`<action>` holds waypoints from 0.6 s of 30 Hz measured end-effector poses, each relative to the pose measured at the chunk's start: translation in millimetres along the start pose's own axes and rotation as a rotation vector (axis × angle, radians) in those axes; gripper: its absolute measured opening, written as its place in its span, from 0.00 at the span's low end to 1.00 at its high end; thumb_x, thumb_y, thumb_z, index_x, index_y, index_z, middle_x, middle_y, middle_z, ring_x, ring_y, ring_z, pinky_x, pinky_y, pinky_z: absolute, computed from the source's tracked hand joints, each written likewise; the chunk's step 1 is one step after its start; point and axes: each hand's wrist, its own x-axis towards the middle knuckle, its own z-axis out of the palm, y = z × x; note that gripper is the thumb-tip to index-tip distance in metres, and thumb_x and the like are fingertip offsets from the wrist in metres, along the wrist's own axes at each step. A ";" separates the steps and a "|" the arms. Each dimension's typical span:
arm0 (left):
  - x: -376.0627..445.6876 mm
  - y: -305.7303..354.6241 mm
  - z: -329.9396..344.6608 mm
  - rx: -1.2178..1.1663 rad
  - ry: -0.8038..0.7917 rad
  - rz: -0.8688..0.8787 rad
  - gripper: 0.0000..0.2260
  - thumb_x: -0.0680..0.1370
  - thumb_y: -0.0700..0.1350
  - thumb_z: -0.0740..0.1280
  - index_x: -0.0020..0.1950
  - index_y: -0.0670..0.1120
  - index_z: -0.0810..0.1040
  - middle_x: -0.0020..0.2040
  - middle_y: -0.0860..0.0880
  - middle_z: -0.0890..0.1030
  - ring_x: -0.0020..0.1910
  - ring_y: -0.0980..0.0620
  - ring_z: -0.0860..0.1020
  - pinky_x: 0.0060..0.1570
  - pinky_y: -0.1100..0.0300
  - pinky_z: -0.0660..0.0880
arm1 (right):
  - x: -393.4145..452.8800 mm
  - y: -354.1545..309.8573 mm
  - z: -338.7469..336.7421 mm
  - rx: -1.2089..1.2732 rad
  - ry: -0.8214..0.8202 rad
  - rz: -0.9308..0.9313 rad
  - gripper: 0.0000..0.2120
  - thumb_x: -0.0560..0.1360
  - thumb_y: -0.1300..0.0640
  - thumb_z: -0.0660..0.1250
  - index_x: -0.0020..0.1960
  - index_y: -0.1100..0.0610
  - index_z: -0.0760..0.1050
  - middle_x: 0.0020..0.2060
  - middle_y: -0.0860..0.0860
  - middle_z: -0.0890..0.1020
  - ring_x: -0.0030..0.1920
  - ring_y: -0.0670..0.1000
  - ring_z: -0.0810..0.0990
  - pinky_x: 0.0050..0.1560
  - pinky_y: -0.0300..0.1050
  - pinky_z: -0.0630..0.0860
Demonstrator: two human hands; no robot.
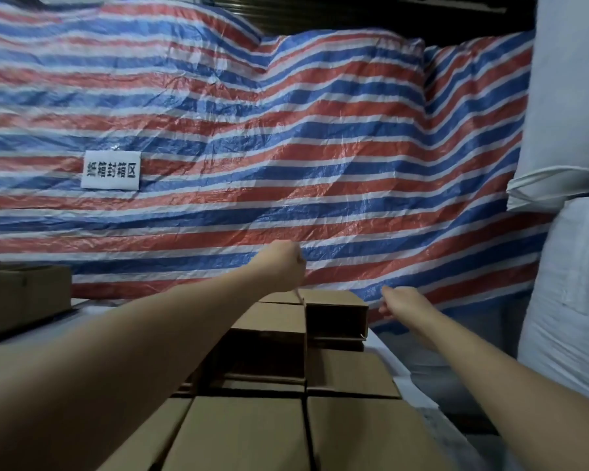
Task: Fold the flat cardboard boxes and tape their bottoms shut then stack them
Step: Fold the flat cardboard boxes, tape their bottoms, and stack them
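Note:
Brown folded cardboard boxes point(245, 433) stand stacked in rows right in front of me. The farthest box point(335, 316) sits on top at the back with its open side facing me. My left hand point(284, 266) is stretched out above that box with its fingers curled. It pinches a thin pale strip point(299, 295) that runs down to the box's top edge. My right hand point(402, 302) hovers just right of the same box, fingers loosely bent, holding nothing that I can see.
A red, white and blue striped tarp point(286, 164) hangs as a wall behind the stack, with a white label point(111, 169) on it. More boxes point(21, 297) stand at the left. Big white woven sacks point(572, 266) crowd the right side.

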 end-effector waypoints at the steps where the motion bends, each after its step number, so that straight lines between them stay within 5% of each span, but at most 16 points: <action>1: -19.9 -0.4 -14.3 -0.026 0.045 0.027 0.10 0.80 0.41 0.60 0.45 0.40 0.80 0.43 0.43 0.82 0.38 0.47 0.78 0.36 0.53 0.77 | -20.1 -9.0 0.8 0.017 -0.003 -0.036 0.18 0.83 0.51 0.57 0.50 0.63 0.80 0.44 0.59 0.85 0.44 0.58 0.82 0.53 0.54 0.78; 4: -79.9 -4.0 -53.7 -0.104 0.163 0.099 0.08 0.81 0.41 0.63 0.48 0.43 0.81 0.45 0.47 0.82 0.38 0.51 0.78 0.38 0.55 0.78 | -84.2 -39.0 3.7 0.042 -0.019 -0.155 0.15 0.81 0.57 0.60 0.43 0.63 0.81 0.42 0.59 0.86 0.47 0.59 0.84 0.55 0.55 0.79; 7: -131.2 -17.1 -84.5 -0.147 0.166 0.084 0.16 0.83 0.51 0.61 0.45 0.42 0.81 0.40 0.46 0.82 0.36 0.47 0.80 0.40 0.51 0.79 | -143.5 -67.7 2.5 0.016 -0.003 -0.257 0.16 0.82 0.56 0.62 0.39 0.60 0.80 0.36 0.53 0.85 0.44 0.55 0.84 0.51 0.53 0.80; 13: -222.4 -63.0 -102.2 0.044 0.140 0.014 0.32 0.81 0.64 0.43 0.28 0.44 0.67 0.24 0.49 0.69 0.23 0.50 0.69 0.30 0.54 0.73 | -235.4 -84.3 13.9 0.047 0.013 -0.303 0.19 0.81 0.53 0.65 0.34 0.62 0.77 0.30 0.52 0.83 0.38 0.53 0.82 0.46 0.50 0.78; 16: -250.1 -96.0 -103.0 0.152 0.045 -0.031 0.35 0.81 0.65 0.44 0.33 0.43 0.76 0.31 0.47 0.78 0.31 0.50 0.77 0.38 0.56 0.77 | -263.7 -79.1 24.7 0.009 0.001 -0.291 0.18 0.80 0.55 0.65 0.38 0.67 0.78 0.30 0.52 0.84 0.34 0.47 0.80 0.39 0.45 0.74; 18: -260.9 -126.6 -110.4 0.251 0.020 -0.059 0.27 0.81 0.63 0.51 0.44 0.47 0.80 0.42 0.49 0.81 0.41 0.52 0.78 0.39 0.58 0.75 | -274.1 -76.7 30.4 -0.035 -0.017 -0.282 0.18 0.80 0.55 0.64 0.37 0.66 0.78 0.27 0.49 0.82 0.27 0.40 0.77 0.33 0.42 0.70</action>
